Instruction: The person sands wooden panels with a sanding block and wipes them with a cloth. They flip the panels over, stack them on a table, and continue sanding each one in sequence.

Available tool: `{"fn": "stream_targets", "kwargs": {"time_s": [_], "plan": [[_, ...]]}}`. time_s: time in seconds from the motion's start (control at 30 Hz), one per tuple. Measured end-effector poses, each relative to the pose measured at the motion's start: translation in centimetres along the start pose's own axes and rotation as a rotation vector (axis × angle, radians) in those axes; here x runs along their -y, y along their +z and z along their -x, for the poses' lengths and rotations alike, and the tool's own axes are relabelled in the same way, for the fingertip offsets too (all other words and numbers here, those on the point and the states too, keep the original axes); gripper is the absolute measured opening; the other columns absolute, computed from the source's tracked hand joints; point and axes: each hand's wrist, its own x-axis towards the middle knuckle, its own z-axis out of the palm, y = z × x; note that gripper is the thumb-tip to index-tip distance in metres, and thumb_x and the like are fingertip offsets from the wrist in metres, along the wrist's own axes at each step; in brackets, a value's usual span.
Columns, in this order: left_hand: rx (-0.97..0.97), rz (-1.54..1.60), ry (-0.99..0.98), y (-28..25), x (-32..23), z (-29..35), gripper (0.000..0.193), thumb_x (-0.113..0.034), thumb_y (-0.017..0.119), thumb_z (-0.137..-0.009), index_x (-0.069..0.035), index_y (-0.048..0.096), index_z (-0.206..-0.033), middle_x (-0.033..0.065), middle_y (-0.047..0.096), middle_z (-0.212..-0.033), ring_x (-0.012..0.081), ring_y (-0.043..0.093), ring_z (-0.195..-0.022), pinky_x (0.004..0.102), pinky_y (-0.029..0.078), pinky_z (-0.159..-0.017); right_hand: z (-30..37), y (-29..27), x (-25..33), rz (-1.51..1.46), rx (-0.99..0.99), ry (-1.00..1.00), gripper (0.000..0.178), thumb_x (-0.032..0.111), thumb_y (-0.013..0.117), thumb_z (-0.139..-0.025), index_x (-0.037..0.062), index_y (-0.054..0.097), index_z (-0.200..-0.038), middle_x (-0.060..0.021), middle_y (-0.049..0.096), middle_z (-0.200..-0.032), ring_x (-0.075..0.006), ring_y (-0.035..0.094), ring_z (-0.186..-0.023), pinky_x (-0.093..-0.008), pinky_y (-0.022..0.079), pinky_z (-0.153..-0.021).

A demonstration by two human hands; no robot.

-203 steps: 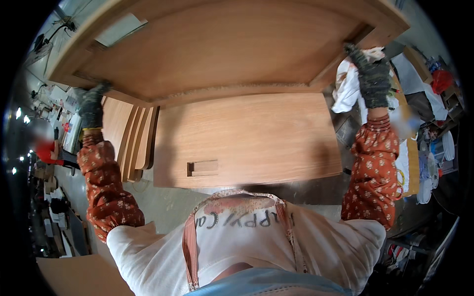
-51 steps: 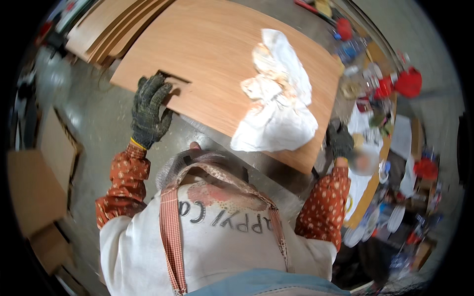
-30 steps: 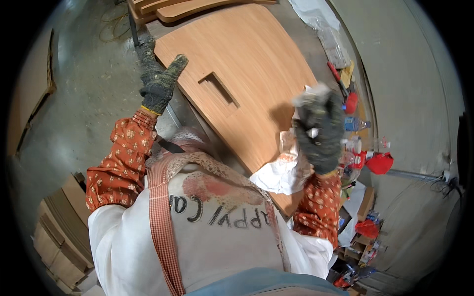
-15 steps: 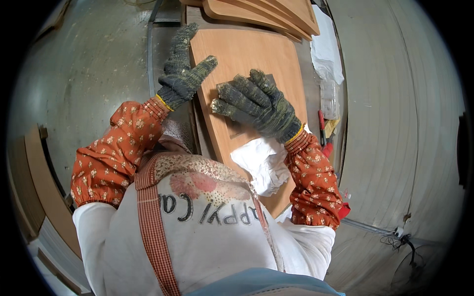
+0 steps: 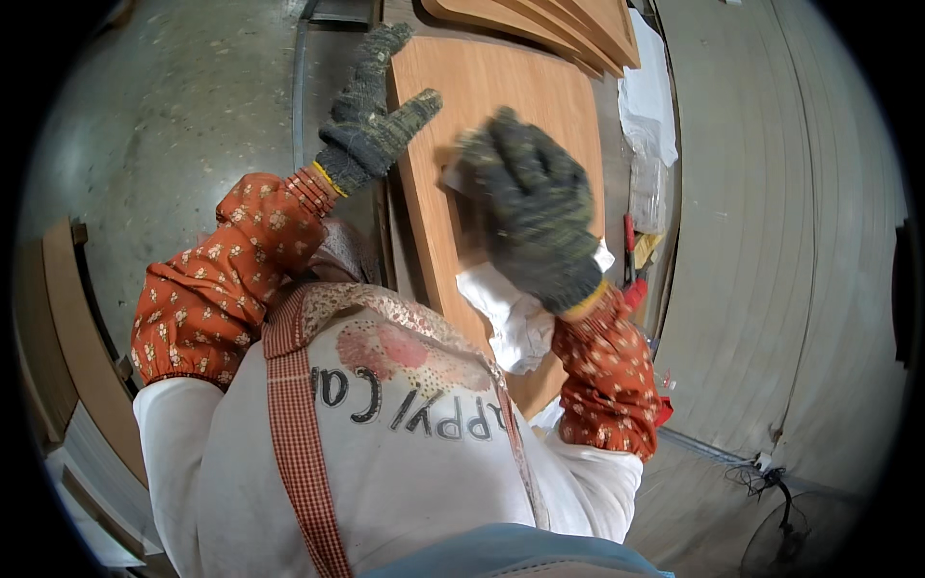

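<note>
A pale wooden board (image 5: 501, 87) with rounded corners lies in front of me. My left hand (image 5: 371, 120), in a dark knitted glove, rests at its left edge, thumb over the top face and fingers stretched along the side. It is open. Over the middle of the board is my right hand (image 5: 540, 207), gloved alike and smeared by motion. Its fingers are bent round a thin dark sheet, seemingly sandpaper (image 5: 451, 177), mostly hidden beneath the glove. A crumpled white cloth (image 5: 501, 308) lies on the near part of the board, partly under my right wrist.
More wooden boards (image 5: 540, 27) are stacked at the far end. Along the right side lie white wrapping (image 5: 646, 91), a clear plastic box (image 5: 647, 193) and a red-handled tool (image 5: 629, 236). Brown panels (image 5: 82, 337) stand at the left. A fan (image 5: 795, 535) is at the lower right.
My right hand has risen off the board and curled from nearly flat, the sheet still with it. My left hand keeps its place at the board's edge; the whole view has shifted slightly.
</note>
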Motion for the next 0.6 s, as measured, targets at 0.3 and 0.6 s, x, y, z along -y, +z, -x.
{"fn": "stream_targets", "kwargs": {"time_s": [0.3,0.6], "plan": [[-0.015,0.006,0.005,0.0,0.9,0.1,0.066,-0.025,0.072,-0.080,-0.005,0.039,-0.134,0.0164,0.041,-0.134,0.0289,0.039,-0.127,0.0399,0.032,-0.107,-0.4,-0.5,-0.4,0.025,-0.122,0.082,0.036,0.021,0.064,-0.077,0.0082,0.058,-0.110,-0.0166,0.050,-0.120,-0.0306,0.053,-0.093,-0.0464,0.044,-0.076],[0.002,0.002,-0.013,-0.6,0.3,-0.2,0.063,-0.021,0.073,-0.079,-0.003,0.042,-0.131,0.0154,0.042,-0.133,0.0285,0.039,-0.127,0.0399,0.031,-0.107,-0.3,-3.4,-0.6,-0.074,0.241,0.229,0.068,0.020,0.070,-0.058,0.0114,0.054,-0.124,-0.0219,0.049,-0.128,-0.0388,0.053,-0.103,-0.0475,0.045,-0.083]]}}
